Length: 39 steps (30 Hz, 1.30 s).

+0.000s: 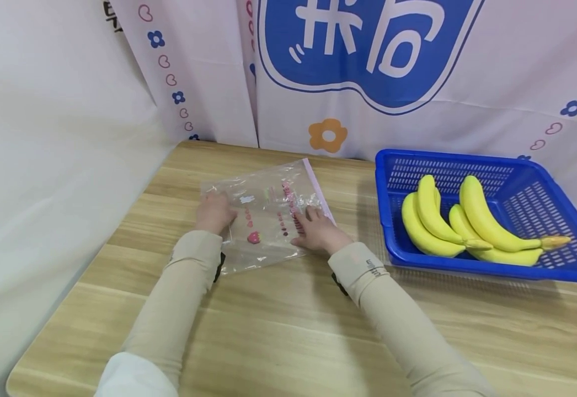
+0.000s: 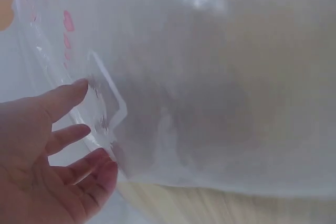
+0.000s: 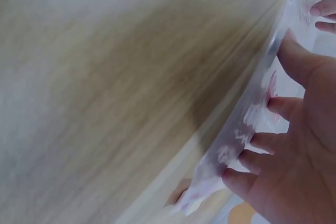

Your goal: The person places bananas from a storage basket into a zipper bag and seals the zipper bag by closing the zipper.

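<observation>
A clear plastic bag (image 1: 268, 220) with strawberry prints and a pink strip along its right edge lies flat on the wooden table. At its left side, my left hand (image 1: 215, 212) rests on the plastic; the left wrist view shows its fingertips touching the bag (image 2: 210, 93), the fingers loosely bent and the thumb apart. Near the pink strip, my right hand (image 1: 323, 232) lies with spread fingers. In the right wrist view these fingers touch the film (image 3: 244, 129) without curling round it. No object is visible inside the bag.
A blue plastic basket (image 1: 467, 156) stands on the right of the table (image 1: 268, 342), holding yellow bananas (image 1: 492, 220) in two groups. Behind the table hangs a white printed cloth (image 1: 288, 118); another pale cloth (image 1: 60, 165) covers the left side.
</observation>
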### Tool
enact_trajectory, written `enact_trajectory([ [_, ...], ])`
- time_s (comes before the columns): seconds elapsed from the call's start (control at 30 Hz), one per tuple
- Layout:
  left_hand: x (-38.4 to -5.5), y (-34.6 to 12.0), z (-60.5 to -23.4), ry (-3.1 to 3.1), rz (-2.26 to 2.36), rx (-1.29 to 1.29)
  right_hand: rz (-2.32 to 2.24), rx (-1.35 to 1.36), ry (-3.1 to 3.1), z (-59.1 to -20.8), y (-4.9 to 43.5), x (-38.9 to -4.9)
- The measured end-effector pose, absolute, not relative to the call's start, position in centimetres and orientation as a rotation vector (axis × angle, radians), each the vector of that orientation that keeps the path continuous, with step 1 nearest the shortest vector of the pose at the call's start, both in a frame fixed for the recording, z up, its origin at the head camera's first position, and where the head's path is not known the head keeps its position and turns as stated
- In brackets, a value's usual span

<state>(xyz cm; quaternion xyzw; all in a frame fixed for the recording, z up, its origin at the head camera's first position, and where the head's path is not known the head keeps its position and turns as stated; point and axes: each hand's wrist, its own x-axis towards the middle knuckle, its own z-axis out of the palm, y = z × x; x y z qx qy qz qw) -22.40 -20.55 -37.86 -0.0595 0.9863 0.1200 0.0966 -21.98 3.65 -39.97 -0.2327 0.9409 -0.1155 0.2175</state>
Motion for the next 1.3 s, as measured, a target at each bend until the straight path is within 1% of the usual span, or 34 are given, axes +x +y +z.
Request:
enact_trajectory([
  [0.3, -22.4, -20.4, -38.2, 2.849, 0.444, -0.195, -0.293, -0.61, 2.648, -39.6, 3.3, -21.6],
  [0.6, -22.0, -20.1, -38.0, 2.804, 0.313, -0.135, -0.338, -0.609, 2.716, -40.3, 3.5, -22.4],
  [1.0, -22.3, -20.7, -38.5, 2.775, 0.302, -0.099, -0.463, -0.704, 2.736, -40.3, 4.1, -22.8],
  [1.3, -22.7, -21.1, -38.2, 2.726, 0.34, 0.023, -0.502, -0.757, 2.716, -40.3, 4.4, -22.9],
])
